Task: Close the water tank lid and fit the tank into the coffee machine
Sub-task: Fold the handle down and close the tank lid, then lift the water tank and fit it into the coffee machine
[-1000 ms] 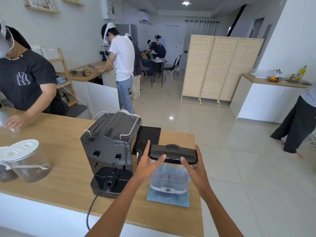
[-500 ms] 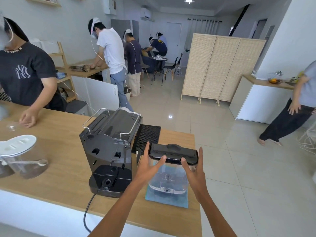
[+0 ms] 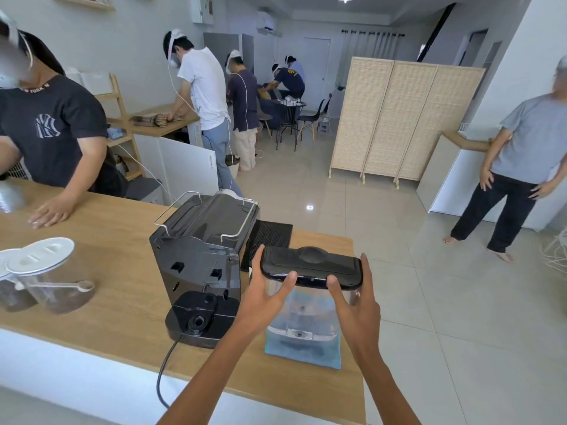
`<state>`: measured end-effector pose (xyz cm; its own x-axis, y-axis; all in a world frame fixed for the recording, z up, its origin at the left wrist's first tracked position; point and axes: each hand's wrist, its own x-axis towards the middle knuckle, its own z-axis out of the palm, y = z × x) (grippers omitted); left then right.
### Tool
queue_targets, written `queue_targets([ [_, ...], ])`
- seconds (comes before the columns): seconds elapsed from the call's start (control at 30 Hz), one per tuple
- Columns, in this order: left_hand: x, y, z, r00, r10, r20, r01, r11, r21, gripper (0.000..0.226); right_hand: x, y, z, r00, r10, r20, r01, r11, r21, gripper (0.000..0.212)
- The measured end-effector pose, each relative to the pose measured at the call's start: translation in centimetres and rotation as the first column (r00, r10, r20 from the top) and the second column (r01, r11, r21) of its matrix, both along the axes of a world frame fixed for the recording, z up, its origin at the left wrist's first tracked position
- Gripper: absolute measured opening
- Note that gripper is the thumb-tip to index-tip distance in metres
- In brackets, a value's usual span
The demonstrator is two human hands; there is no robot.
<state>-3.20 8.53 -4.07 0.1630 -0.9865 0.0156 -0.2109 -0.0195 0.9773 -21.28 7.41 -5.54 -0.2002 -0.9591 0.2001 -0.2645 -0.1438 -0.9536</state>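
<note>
The clear water tank (image 3: 305, 314) stands upright on a blue cloth (image 3: 302, 352) on the wooden counter, its black lid (image 3: 310, 265) lying flat across its top. My left hand (image 3: 265, 297) grips the tank's left side, thumb on the lid's front edge. My right hand (image 3: 356, 299) grips the right side the same way. The black coffee machine (image 3: 199, 259) stands just left of the tank, its back towards me, with its empty tank base (image 3: 201, 317) and valve socket facing me.
Two lidded jars (image 3: 52, 277) with a spoon sit at the counter's left. A black mat (image 3: 270, 240) lies behind the tank. The machine's cord (image 3: 165, 366) hangs over the counter's near edge. A person's hand (image 3: 47, 213) rests on the far left counter; others stand around the room.
My hands have closed in from the lid's ends onto the tank's sides. The tank stays on the cloth. People in the background have shifted.
</note>
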Motion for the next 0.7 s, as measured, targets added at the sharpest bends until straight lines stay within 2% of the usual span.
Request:
queue_targets([
  [0.13, 1.0, 2.3, 2.4, 0.996, 0.049, 0.077, -0.046, 0.998, -0.039, 0.095, 1.3, 1.7, 2.2, 0.999, 0.000, 0.045, 0.001, 1.000, -0.031, 0.084],
  [0.3, 2.8, 5.5, 5.0, 0.981, 0.102, 0.164, -0.103, 0.995, -0.006, 0.097, 3.1, 3.5, 3.8, 0.998, 0.026, 0.053, -0.023, 0.998, -0.054, 0.094],
  [0.4, 4.4, 7.0, 5.7, 0.981, 0.116, 0.157, -0.109, 0.993, -0.053, 0.096, 4.7, 4.4, 4.6, 0.997, 0.036, 0.065, -0.033, 0.998, -0.053, 0.094],
  [0.7, 11.3, 7.7, 5.0, 0.981, 0.168, 0.100, -0.163, 0.985, -0.062, 0.094, 12.1, 5.1, 4.6, 0.998, 0.052, 0.037, -0.051, 0.998, -0.032, 0.097],
])
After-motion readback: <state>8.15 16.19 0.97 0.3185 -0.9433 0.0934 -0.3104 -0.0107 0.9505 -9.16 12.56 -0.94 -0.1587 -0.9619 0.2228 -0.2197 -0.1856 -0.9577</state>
